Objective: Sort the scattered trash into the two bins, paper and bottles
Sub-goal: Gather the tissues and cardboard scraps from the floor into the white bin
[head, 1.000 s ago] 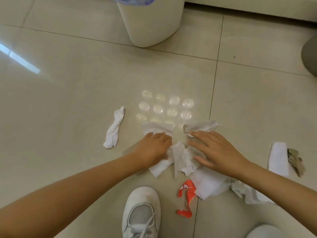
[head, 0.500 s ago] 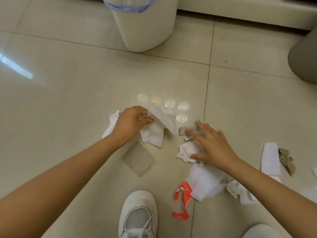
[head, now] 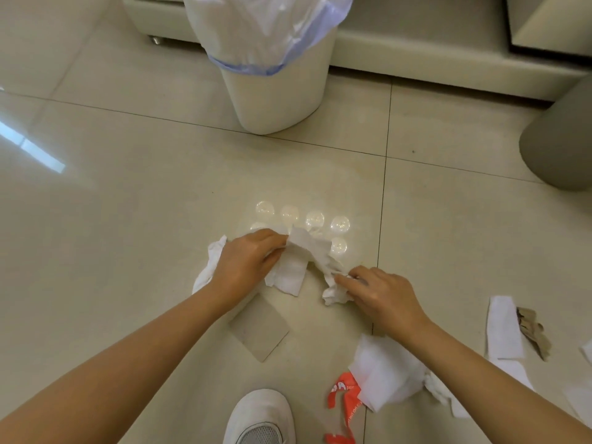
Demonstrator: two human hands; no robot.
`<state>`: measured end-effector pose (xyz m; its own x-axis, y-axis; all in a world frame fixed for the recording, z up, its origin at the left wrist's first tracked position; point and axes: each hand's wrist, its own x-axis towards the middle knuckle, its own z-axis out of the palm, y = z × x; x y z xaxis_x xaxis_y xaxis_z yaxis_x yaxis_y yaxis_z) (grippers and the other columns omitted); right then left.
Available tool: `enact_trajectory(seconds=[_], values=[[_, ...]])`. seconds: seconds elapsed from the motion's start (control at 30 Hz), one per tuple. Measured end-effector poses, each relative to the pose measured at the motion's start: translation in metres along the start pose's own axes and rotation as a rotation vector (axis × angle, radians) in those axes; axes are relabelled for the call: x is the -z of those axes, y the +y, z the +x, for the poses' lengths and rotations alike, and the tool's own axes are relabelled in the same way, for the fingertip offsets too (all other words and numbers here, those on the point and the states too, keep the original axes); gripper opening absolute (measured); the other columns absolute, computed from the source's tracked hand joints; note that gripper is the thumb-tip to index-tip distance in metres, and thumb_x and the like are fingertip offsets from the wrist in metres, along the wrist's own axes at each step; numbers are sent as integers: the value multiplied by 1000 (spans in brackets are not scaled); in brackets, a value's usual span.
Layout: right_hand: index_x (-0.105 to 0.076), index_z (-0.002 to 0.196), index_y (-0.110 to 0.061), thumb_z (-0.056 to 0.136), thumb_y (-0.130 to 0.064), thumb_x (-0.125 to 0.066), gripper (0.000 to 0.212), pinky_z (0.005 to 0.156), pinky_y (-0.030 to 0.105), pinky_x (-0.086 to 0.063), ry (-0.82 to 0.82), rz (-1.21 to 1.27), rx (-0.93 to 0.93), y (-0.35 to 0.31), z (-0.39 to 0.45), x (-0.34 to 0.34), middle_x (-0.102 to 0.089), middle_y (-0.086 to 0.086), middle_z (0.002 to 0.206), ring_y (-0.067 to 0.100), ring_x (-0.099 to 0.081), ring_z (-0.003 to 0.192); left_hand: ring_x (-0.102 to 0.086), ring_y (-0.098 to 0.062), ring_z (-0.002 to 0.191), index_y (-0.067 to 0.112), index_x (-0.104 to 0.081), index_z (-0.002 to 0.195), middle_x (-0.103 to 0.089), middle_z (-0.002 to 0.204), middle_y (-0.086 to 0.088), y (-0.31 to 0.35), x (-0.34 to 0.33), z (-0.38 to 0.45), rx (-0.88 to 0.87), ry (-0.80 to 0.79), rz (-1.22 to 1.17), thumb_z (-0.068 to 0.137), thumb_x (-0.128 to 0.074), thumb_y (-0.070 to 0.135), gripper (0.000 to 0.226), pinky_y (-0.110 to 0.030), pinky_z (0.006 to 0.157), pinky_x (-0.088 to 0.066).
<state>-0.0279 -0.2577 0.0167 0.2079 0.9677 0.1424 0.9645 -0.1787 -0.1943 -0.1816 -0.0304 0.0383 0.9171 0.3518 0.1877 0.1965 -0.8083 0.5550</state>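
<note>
While a white shoe (head: pixel 261 418) is standing at the bottom edge of the view, an orange wrapper (head: pixel 341 400) is lying just to its right, touching a crumpled white tissue sheet (head: pixel 382 371) under the right forearm. Near the right edge, a folded white paper (head: pixel 503 328) is lying with a brown paper scrap (head: pixel 531 328) against its side. A grey cardboard square (head: pixel 259 328) is resting flat on the floor tiles (head: pixel 128 203) below the left wrist. Farther out, the right hand (head: pixel 381 296) is curling its fingers and pinching a crumpled tissue wad (head: pixel 333 291) low over the floor. Beside it, the left hand (head: pixel 248 261) is gripping a larger white tissue (head: pixel 299 264) between thumb and bent fingers, with a twisted tissue strip (head: pixel 209 267) partly hidden beneath it. Beyond the hands, round ceiling-light reflections are showing on the tiles. Farther still, a white bin (head: pixel 278 88) lined with a clear bag (head: pixel 266 30) is standing centre top, and a grey bin (head: pixel 563 145) is standing well apart at the right edge.
</note>
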Motion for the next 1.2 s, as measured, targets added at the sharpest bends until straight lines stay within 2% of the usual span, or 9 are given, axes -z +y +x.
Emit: enact_trajectory(seconds=[0.07, 0.23, 0.4, 0.5, 0.6, 0.77, 0.9, 1.1, 1.2], values=[[-61, 109, -23, 72, -6, -68, 42, 38, 24, -37, 92, 2, 7, 4, 17, 18, -64, 2, 83, 21, -55, 56, -66, -22, 73, 18, -65, 97, -71, 93, -1, 1, 10, 10, -62, 66, 68, 88, -54, 16, 15, -31, 49, -52], [-70, 103, -22, 75, -2, -71, 34, 42, 26, -42, 268, -104, -3, 23, 71, 72, -67, 2, 99, 21, -62, 68, -64, -19, 72, 12, -70, 86, -70, 93, -1, 11, 51, 53, -186, 235, 215, 86, -62, 4, 11, -24, 48, -47], [-70, 105, -20, 77, -3, -74, 33, 44, 29, -47, 402, -157, 55, 32, 123, 117, -67, 4, 102, 23, -63, 73, -63, -21, 69, 9, -70, 84, -71, 91, -2, 23, 99, 106, -280, 450, 313, 99, -41, 16, 34, -22, 49, -40], [-70, 106, -18, 77, -5, -75, 31, 43, 29, -49, 465, -175, 77, 32, 152, 141, -66, 7, 101, 24, -64, 74, -63, -21, 70, 10, -68, 86, -71, 92, -3, 26, 127, 133, -328, 536, 374, 99, -42, 18, 30, -20, 54, -38], [-70, 106, -18, 80, -4, -72, 29, 45, 27, -48, 549, -194, 70, 32, 180, 160, -66, 5, 101, 22, -63, 76, -65, -20, 74, 12, -63, 88, -70, 95, -5, 29, 154, 156, -377, 590, 410, 97, -48, 16, 18, -22, 54, -44], [-70, 106, -17, 86, -8, -67, 23, 46, 26, -47, 704, -159, 53, 29, 232, 196, -65, 5, 102, 21, -63, 74, -66, -21, 77, 8, -70, 91, -71, 98, -7, 35, 200, 198, -428, 708, 461, 100, -41, 25, 36, -27, 53, -53], [-68, 107, -17, 88, -7, -63, 22, 43, 31, -48, 810, -81, 55, 22, 289, 229, -62, 4, 102, 20, -60, 73, -67, -25, 78, 7, -71, 98, -70, 99, -9, 35, 233, 247, -444, 773, 441, 90, -59, 10, 15, -33, 56, -57], [-68, 106, -20, 81, -2, -64, 31, 42, 27, -40, 730, -37, -120, 33, 371, 226, -57, 1, 98, 20, -53, 68, -63, -25, 73, 13, -65, 104, -66, 102, -3, 1, 225, 305, -170, 663, 300, 89, -63, 9, 16, -34, 54, -53], [-56, 126, -23, 87, -3, -57, 44, 66, 33, -48, 479, 0, -127, 48, 401, 205, -52, 3, 120, 25, -56, 95, -62, -22, 92, 21, -56, 125, -66, 110, -3, -19, 206, 320, 33, 453, 225, 95, -50, 16, 31, -31, 74, -51]])
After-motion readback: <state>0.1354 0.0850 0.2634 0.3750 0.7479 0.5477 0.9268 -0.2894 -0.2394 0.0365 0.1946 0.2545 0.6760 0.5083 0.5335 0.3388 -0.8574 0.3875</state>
